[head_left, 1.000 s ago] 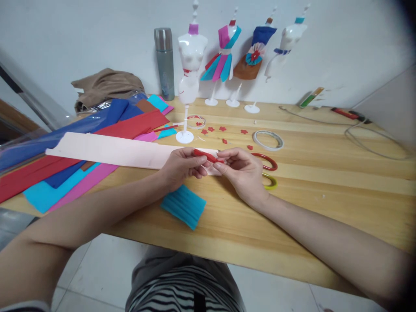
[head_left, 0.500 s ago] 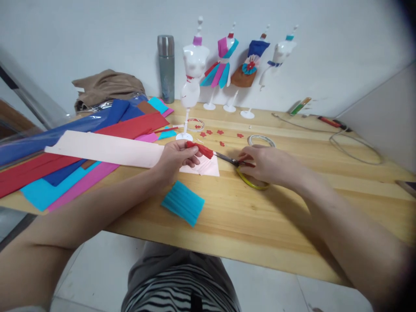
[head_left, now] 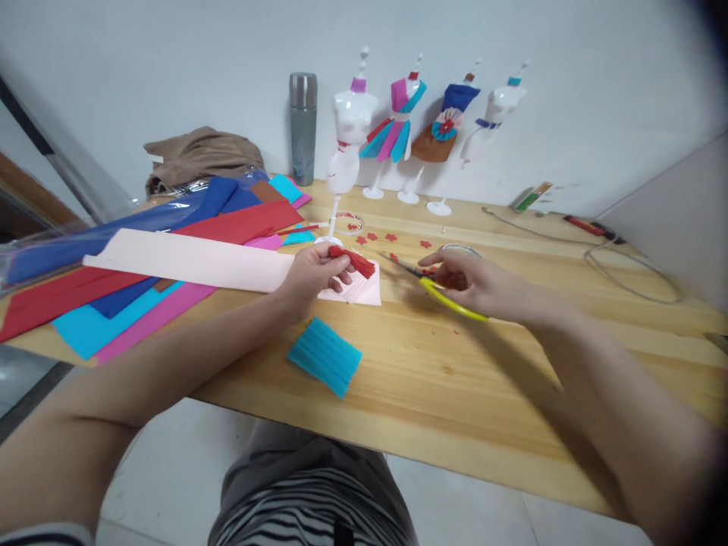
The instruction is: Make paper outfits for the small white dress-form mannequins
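Two mannequins (head_left: 401, 125) are wearing full outfits; two dress forms (head_left: 343, 171) are standing mostly bare. My left hand (head_left: 310, 274) is pinching a gathered red piece (head_left: 360, 263) over the pink sheet (head_left: 364, 290). My right hand (head_left: 478, 282) is gripping yellow-handled scissors (head_left: 452, 301) — blades apart from the red — while a pleated blue piece (head_left: 325, 356) is lying on the surface (head_left: 500, 402).

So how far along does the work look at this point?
Done, it seems: the pink-and-turquoise dress and blue-and-brown outfit are on their mannequins, and red flowers are cut out. In hand: the left hand holds gathered red paper, the right hand scissors. Probably left: the front mannequin wears only bands, and a turquoise pleated piece lies loose.
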Demonstrator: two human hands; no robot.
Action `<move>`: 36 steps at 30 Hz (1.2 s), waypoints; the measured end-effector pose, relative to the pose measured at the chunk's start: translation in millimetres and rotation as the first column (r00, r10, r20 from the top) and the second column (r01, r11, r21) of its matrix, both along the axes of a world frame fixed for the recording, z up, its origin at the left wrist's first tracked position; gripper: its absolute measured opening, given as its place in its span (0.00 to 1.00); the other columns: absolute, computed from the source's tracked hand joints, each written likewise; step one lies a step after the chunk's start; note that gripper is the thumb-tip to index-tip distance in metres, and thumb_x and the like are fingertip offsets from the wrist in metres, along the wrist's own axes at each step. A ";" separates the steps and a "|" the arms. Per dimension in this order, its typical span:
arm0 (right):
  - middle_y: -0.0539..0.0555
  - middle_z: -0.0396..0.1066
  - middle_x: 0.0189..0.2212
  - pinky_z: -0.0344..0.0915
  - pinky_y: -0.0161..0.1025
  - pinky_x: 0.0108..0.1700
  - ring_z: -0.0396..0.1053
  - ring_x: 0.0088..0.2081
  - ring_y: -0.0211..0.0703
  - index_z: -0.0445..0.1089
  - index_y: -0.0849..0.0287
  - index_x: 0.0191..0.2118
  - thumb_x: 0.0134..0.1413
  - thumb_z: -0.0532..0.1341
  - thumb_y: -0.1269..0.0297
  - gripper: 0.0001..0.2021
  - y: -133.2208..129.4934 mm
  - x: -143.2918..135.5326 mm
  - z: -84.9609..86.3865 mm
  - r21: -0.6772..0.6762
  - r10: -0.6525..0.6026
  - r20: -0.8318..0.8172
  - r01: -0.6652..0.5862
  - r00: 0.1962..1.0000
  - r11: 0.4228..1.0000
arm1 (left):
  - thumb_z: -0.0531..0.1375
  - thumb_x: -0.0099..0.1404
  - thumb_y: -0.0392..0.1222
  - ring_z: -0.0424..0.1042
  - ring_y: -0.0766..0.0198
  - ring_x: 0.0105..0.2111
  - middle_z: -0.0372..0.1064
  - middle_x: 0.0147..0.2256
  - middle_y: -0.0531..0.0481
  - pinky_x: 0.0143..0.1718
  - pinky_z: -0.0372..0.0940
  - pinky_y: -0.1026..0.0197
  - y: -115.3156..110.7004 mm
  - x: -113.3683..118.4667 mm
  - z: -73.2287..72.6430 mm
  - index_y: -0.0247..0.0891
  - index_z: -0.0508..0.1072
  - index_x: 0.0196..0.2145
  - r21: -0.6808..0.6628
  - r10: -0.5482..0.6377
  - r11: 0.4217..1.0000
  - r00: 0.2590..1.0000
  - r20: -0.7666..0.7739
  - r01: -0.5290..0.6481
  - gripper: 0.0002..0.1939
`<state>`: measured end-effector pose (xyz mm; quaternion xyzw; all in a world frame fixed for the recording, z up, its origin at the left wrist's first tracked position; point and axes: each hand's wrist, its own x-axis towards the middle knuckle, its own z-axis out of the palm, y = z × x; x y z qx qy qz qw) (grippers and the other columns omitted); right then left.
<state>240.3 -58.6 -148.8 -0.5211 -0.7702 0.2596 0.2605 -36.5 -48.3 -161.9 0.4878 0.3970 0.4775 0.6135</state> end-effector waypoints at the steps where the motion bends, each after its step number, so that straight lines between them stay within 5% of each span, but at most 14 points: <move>1: 0.50 0.68 0.26 0.60 0.39 0.28 0.63 0.26 0.40 0.71 0.54 0.41 0.44 0.68 0.54 0.18 -0.7 -0.8 2.7 -0.049 0.049 -0.054 -0.052 0.997 0.997 | 0.61 0.59 0.33 0.67 0.72 0.21 0.70 0.23 0.52 0.20 0.58 0.69 -0.6 0.1 1.1 0.33 0.72 0.28 -0.002 -0.001 1.000 1.000 0.004 0.001 0.02; 6: 0.52 0.66 0.36 0.63 0.41 0.38 0.65 0.37 0.45 0.67 0.51 0.42 0.47 0.66 0.45 0.20 -10.2 -13.4 9.3 -0.083 0.213 -0.253 -0.240 0.944 0.967 | 0.59 0.60 0.32 0.68 0.71 0.24 0.73 0.28 0.48 0.21 0.59 0.68 -5.0 -0.1 6.2 0.32 0.72 0.29 -0.011 -0.007 1.000 1.000 0.024 0.007 0.02; 13: 0.50 0.65 0.29 0.59 0.39 0.31 0.61 0.29 0.42 0.67 0.54 0.37 0.50 0.65 0.46 0.17 -21.2 -37.5 7.2 -0.041 0.294 -0.082 -0.298 0.952 0.954 | 0.62 0.57 0.35 0.69 0.69 0.26 0.71 0.25 0.49 0.22 0.60 0.68 -1.9 -1.2 1.0 0.31 0.73 0.29 0.090 -0.099 0.992 0.993 0.070 0.093 0.03; 20: 0.52 0.69 0.28 0.59 0.40 0.30 0.62 0.27 0.42 0.72 0.56 0.39 0.46 0.67 0.49 0.18 -24.0 -43.7 7.3 0.095 0.225 0.030 -0.227 0.974 0.969 | 0.62 0.57 0.36 0.69 0.68 0.25 0.72 0.25 0.47 0.23 0.61 0.66 -0.8 -2.7 -2.8 0.32 0.73 0.28 0.143 -0.092 0.986 0.996 0.012 0.089 0.04; 36: 0.55 0.71 0.29 0.61 0.39 0.30 0.65 0.27 0.42 0.73 0.62 0.43 0.51 0.65 0.51 0.20 -22.0 -39.4 11.6 0.152 0.240 0.171 -0.267 0.955 0.952 | 0.62 0.57 0.36 0.69 0.69 0.25 0.73 0.25 0.48 0.23 0.62 0.68 2.6 -4.5 -3.0 0.31 0.74 0.29 0.147 -0.105 0.984 0.994 -0.002 0.104 0.04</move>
